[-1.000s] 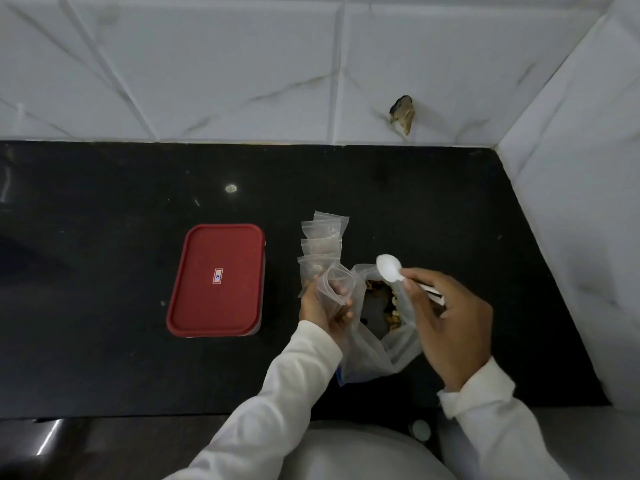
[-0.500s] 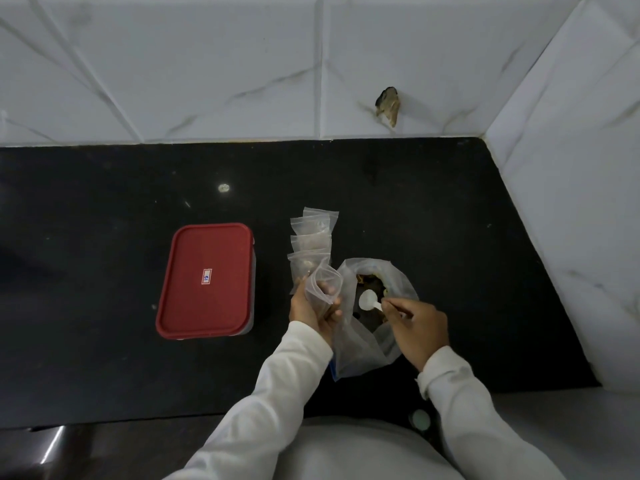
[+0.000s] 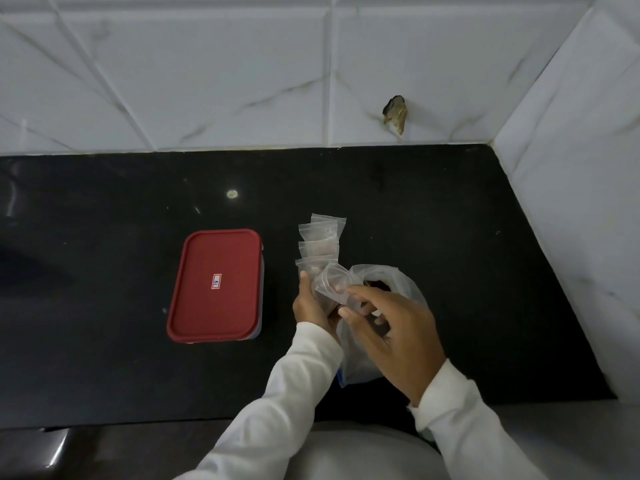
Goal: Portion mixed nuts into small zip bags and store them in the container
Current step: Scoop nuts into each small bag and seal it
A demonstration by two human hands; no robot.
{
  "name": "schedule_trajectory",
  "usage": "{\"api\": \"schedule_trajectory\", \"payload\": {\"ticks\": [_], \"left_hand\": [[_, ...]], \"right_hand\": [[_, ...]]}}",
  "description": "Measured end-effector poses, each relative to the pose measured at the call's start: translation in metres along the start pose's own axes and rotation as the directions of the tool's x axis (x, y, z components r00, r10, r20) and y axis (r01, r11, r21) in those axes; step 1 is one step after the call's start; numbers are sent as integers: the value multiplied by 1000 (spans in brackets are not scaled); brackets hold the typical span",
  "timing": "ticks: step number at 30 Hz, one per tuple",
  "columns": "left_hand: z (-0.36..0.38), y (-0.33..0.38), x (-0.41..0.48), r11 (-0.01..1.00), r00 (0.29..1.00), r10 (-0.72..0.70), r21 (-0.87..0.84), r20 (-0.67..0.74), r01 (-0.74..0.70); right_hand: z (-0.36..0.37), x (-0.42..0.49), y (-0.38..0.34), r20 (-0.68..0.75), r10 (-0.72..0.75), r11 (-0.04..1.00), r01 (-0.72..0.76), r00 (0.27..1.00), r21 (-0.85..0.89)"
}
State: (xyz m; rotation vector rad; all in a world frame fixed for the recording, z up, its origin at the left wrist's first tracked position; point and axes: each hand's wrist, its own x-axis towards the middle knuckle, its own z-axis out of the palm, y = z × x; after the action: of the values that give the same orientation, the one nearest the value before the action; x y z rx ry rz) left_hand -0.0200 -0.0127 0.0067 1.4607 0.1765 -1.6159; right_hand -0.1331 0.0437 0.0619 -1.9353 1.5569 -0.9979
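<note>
Step in hand: I judge that a portion of nuts is going into the small zip bag (image 3: 330, 284), which is held over the left edge of the big nut bag (image 3: 401, 285).
Doing it well: I would keep the small bag's mouth propped wide and upright over the big bag, so strays fall back in, and tip slowly.
Left hand (image 3: 310, 304): its fingers curl round the small zip bag from the left.
Right hand (image 3: 398, 336): it is half curled, with the index tip touching the bag's rim. A pale sliver underneath may be a spoon; I cannot tell whether it grips anything.
Spare bags (image 3: 320, 242): they lie fanned on the desk (image 3: 104, 358), just beyond the left hand.
Container (image 3: 216, 284): its red lid is on, and it sits left of the hands, apart from them.
</note>
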Motion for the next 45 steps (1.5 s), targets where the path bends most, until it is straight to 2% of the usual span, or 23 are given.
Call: {"api": "schedule_trajectory", "payload": {"ticks": [3, 5, 8, 11, 12, 13, 14, 16, 20, 22, 25, 28, 30, 31, 33, 34, 36, 41, 45], "left_hand": [[0, -1, 1, 1000, 1000, 15, 26, -15, -15], [0, 1, 0, 999, 999, 22, 24, -34, -21], [0, 3, -1, 999, 998, 47, 21, -39, -46], [-1, 5, -1, 996, 995, 86, 43, -56, -83], [-2, 5, -2, 994, 992, 99, 55, -75, -95], [-3, 5, -1, 991, 988, 119, 69, -96, -113], [-4, 5, 1, 987, 983, 149, 77, -111, -141], [-6, 5, 0, 979, 973, 197, 87, -121, -187], [-5, 8, -7, 972, 971, 231, 64, -59, -227], [-4, 8, -9, 970, 970, 244, 22, -11, -244], [-4, 8, -12, 962, 962, 271, 13, 24, -271], [-8, 11, -13, 958, 956, 281, 28, 90, -284], [-15, 14, -14, 933, 926, 339, 65, 169, -353], [-19, 17, -13, 899, 888, 400, 94, 227, -429], [-26, 26, -13, 765, 774, 507, 214, 380, -607], [-28, 31, -14, 701, 719, 523, 249, 458, -668], [-27, 39, -18, 653, 665, 496, 264, 559, -709], [-15, 48, -21, 613, 632, 521, 264, 573, -745], [-8, 55, -21, 567, 578, 574, 228, 580, -792]], "right_hand": [[9, 8, 2, -16, -52, 997, 51, 999, -51], [9, 10, 2, -8, -35, 997, 35, 999, -66], [4, 14, -2, 65, 4, 997, 1, 998, -78], [6, 22, 0, 279, 119, 968, -49, 953, -245], [6, 23, -1, 303, 143, 956, -52, 942, -290], [4, 24, 0, 256, 82, 954, -2, 963, -301], [2, 25, 0, 201, 40, 962, 16, 979, -271], [-3, 26, 1, 153, 62, 977, -29, 986, -212], [-1, 32, 6, 164, 120, 981, -92, 979, -169], [-1, 35, 4, 137, 117, 992, -109, 984, -64], [1, 37, 1, 187, 164, 983, -176, 969, 49], [0, 42, 2, 174, 130, 989, -141, 976, 53], [-5, 47, 6, 146, 126, 986, -140, 981, 94], [-9, 50, 7, 139, 117, 985, -133, 983, 108], [-17, 57, 7, 141, 88, 985, -107, 986, 132], [-20, 60, 7, 139, 75, 985, -95, 987, 144], [-24, 66, 5, 118, 69, 981, -89, 991, 174], [-24, 76, 3, 97, 86, 972, -105, 991, 209], [-26, 82, 2, 95, 75, 975, -93, 993, 201]]}}
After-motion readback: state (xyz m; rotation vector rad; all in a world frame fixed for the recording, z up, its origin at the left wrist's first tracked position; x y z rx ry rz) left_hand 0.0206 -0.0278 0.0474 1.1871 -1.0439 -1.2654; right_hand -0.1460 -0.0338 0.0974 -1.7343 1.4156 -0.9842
